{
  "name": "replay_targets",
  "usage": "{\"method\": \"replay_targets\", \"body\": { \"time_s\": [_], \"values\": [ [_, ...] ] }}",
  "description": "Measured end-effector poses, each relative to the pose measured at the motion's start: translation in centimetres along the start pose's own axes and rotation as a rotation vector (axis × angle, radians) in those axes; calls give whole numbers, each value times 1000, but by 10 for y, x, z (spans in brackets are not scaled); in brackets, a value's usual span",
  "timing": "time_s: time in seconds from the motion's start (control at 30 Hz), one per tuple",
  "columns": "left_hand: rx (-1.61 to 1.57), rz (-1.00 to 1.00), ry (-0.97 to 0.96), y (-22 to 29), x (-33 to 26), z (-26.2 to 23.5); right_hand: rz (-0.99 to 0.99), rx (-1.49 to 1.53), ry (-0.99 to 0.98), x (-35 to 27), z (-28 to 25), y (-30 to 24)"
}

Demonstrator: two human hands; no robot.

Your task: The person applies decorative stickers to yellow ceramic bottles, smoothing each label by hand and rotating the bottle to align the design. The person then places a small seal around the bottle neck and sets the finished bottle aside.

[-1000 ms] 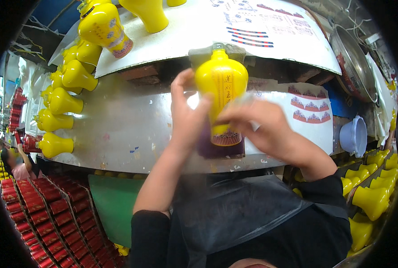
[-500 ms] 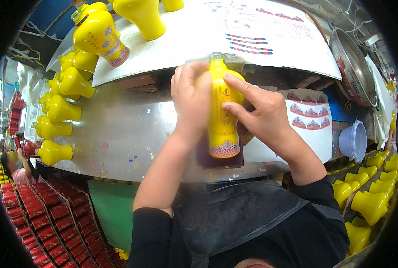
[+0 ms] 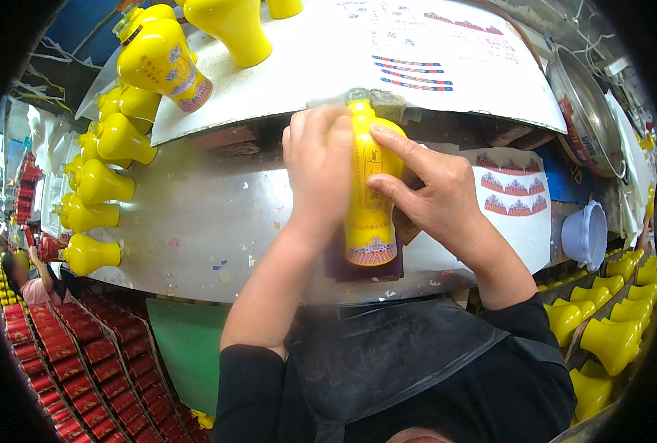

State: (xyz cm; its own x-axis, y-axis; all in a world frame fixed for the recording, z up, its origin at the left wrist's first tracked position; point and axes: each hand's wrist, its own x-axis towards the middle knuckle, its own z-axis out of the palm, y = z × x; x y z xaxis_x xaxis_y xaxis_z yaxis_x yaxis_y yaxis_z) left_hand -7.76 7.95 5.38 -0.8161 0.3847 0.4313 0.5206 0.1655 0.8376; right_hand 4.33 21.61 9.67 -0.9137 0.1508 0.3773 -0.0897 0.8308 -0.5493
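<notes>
A yellow glass bottle (image 3: 373, 214) with a clear neck lies on its back in front of me, neck pointing away. Dark lettering runs down its face, and a blue and red patterned band circles its base. My right hand (image 3: 424, 177) grips its right side, thumb and forefinger on the front; its other fingers are hidden behind. Against the bottle's upper left side lies my left hand (image 3: 317, 162), its fingers bent and smeared by motion. Under the bottle is a dark purple pad (image 3: 343, 267), and a greyish cloth (image 3: 387, 103) sits by the neck.
Several yellow bottles (image 3: 96, 253) lie along the metal table's (image 3: 188, 214) left edge. A decorated bottle (image 3: 162, 63) rests on the white board (image 3: 314, 66). Decal sheets (image 3: 517, 184) lie to the right, near a lavender basin (image 3: 585, 235). Red boxes (image 3: 85, 362) fill the lower left; another person (image 3: 33, 284) is beyond.
My left hand has shifted slightly toward the bottle's front and covers more of its left side. My right hand keeps its hold, and the bottle is nearly unmoved.
</notes>
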Motion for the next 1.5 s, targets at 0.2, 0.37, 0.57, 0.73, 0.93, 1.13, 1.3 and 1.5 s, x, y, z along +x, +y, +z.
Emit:
{"method": "replay_targets", "body": {
  "time_s": [0.2, 0.37, 0.57, 0.73, 0.93, 1.13, 1.3, 1.5],
  "values": [
    [92, 207, -18, -6, -5, -7, -16, 9, 21, 0, 2, 2],
    [-92, 28, -49, -5, -4, -10, 1, 26, 3, -2, 2, 4],
    [20, 4, -32, 1, 4, -4, -67, 39, 62, 0, 5, 6],
    [-56, -35, -30, -4, 5, -2, -89, 40, 74, -1, 8, 12],
    [46, 154, 66, -1, -6, 1, 30, 125, 20, -4, 4, 11],
    [-195, -30, -4, -8, -11, -3, 522, 671, -68, 24, -38, 14],
    [-131, 43, -3, -12, -20, 2, 10, 409, -100, 39, -38, 6],
    [-313, -31, 8, -13, -22, 1, -235, 62, 46, 71, -31, 8]
  ]
}}
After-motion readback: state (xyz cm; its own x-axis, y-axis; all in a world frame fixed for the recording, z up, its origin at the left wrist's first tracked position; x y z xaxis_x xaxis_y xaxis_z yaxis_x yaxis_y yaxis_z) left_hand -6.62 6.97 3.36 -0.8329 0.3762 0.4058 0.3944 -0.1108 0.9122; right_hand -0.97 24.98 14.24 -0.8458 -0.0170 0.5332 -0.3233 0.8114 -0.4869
